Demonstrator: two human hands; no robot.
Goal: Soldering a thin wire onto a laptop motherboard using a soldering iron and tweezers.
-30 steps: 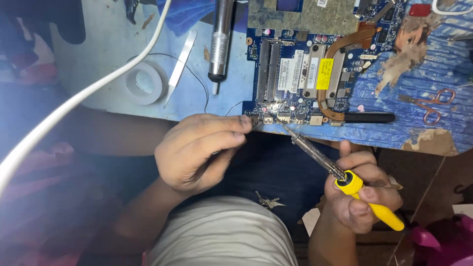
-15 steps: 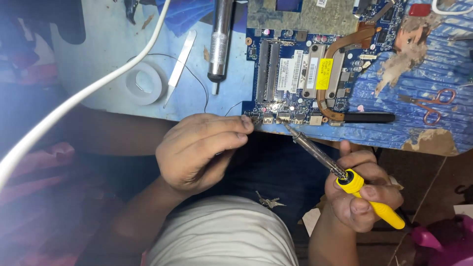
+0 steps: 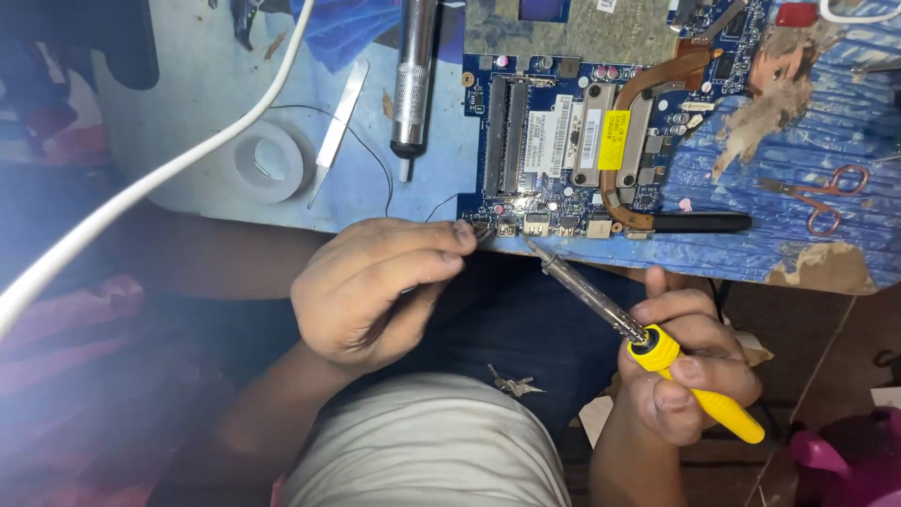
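Note:
My right hand (image 3: 690,361) grips the yellow handle of a soldering iron (image 3: 601,305). Its metal shaft slants up and left, with the tip at the near edge of a blue laptop motherboard (image 3: 563,141). My left hand (image 3: 375,286) is curled, thumb and forefinger pinched together at the board's lower left corner, holding something thin that I cannot make out. A thin dark wire (image 3: 375,160) loops across the table toward that hand. The board lies on a blue worktable (image 3: 225,84) and carries a copper heat pipe (image 3: 648,94).
A roll of clear tape (image 3: 267,161), metal tweezers (image 3: 338,127) and a silver cylindrical tool (image 3: 413,80) lie left of the board. Small scissors (image 3: 812,197) lie on the worn right part of the table. A thick white cable (image 3: 160,178) crosses the left side.
The soldering iron's tip has drawn slightly away to the right along the board's near edge. My left hand stays pinched at the board's corner.

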